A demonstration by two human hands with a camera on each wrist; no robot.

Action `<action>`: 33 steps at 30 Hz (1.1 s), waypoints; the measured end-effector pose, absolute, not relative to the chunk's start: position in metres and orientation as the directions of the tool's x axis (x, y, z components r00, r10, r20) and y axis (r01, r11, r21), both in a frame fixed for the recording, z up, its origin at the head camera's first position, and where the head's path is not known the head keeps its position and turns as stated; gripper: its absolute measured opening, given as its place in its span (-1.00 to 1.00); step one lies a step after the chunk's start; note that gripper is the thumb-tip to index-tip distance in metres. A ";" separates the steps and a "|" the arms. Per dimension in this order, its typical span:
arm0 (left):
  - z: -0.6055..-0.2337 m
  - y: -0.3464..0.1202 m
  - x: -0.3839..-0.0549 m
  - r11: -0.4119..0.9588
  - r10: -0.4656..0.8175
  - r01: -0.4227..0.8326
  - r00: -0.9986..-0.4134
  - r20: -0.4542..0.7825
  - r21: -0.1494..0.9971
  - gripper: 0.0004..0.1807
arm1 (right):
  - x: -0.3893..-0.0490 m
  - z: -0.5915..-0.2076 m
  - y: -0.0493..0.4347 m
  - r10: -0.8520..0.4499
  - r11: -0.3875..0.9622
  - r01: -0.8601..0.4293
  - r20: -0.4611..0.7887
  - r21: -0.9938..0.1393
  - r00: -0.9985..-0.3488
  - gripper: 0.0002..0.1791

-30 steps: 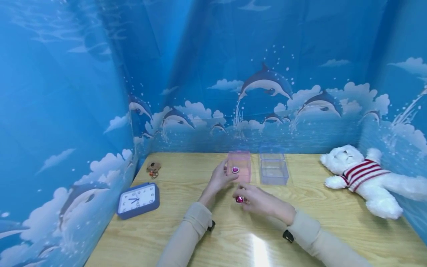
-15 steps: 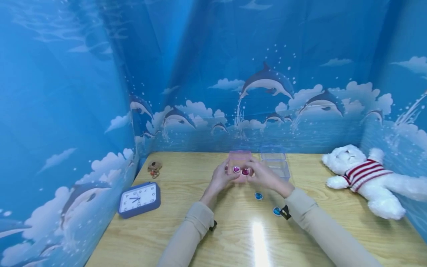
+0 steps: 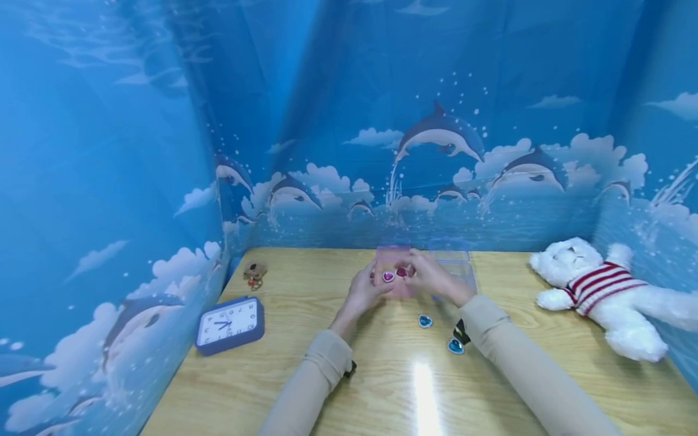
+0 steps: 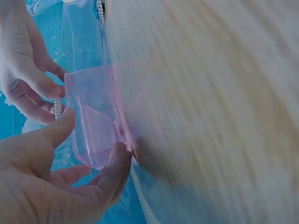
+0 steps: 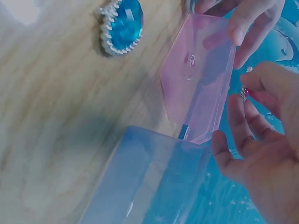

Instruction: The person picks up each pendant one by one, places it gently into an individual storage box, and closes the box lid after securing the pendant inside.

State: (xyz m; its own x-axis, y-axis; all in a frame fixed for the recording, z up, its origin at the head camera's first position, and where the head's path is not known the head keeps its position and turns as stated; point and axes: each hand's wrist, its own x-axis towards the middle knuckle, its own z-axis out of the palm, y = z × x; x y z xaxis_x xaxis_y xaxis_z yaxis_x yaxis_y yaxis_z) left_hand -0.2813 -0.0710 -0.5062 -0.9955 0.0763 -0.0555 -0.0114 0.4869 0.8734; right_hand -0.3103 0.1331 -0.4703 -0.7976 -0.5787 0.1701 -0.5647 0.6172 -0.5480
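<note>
- Two hands work close together over a pale wooden table [image 3: 305, 387].
- The left hand [image 3: 362, 292] grips the pink box [image 4: 91, 88] by its side, thumb on one side and fingers on the other.
- The right hand [image 3: 433, 277] pinches a red gem [image 3: 401, 272] with thumb and fingertips, just by the mouth of the pink box.
- That gem is small, dark red and shiny, with a row of tiny silvery beads round its edge.
- The pink box is see-through plastic, with straight sides and its lid up at the back.
- One pink gem [image 3: 388, 277] sits inside it, bright, with a pale sparkly rim.
- Just beside it, on the right, stands a see-through bluish box [image 5: 149, 172].
- Two blue gems lie on the table: one nearer the boxes [image 3: 425, 321], the other by the right wrist [image 3: 455, 346]. Close up, the blue shines and the rim is beady.
- A blue clock [image 3: 230, 325] at the left has dark numbers, upside down from here; I can read 7 and 8. The small marks in its middle are too tiny to read.
</note>
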 end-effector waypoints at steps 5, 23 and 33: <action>-0.507 -0.070 -0.281 0.471 0.076 -0.011 -0.996 -0.053 0.882 -0.01 | -0.318 -0.469 0.129 -0.626 0.609 -0.571 0.109 -0.551 -0.772 -0.58; -0.504 -0.069 -0.279 0.482 0.075 -0.006 -0.996 -0.048 0.876 0.01 | -0.327 -0.460 0.119 -0.723 0.603 -0.623 -0.013 -0.498 -0.690 -0.74; -0.507 -0.071 -0.281 0.485 0.093 0.026 -0.995 -0.022 0.874 0.00 | -0.328 -0.460 0.118 -0.663 0.649 -0.567 -0.012 -0.508 -0.748 -0.72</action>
State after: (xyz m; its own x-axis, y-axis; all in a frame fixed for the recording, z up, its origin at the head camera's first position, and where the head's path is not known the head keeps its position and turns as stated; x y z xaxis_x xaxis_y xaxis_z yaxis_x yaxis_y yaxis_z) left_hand -0.2811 -0.0709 -0.5065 -0.9955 0.0926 -0.0220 0.0258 0.4849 0.8742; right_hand -0.3280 0.1181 -0.4596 -0.7481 -0.6635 -0.0121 -0.5669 0.6485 -0.5080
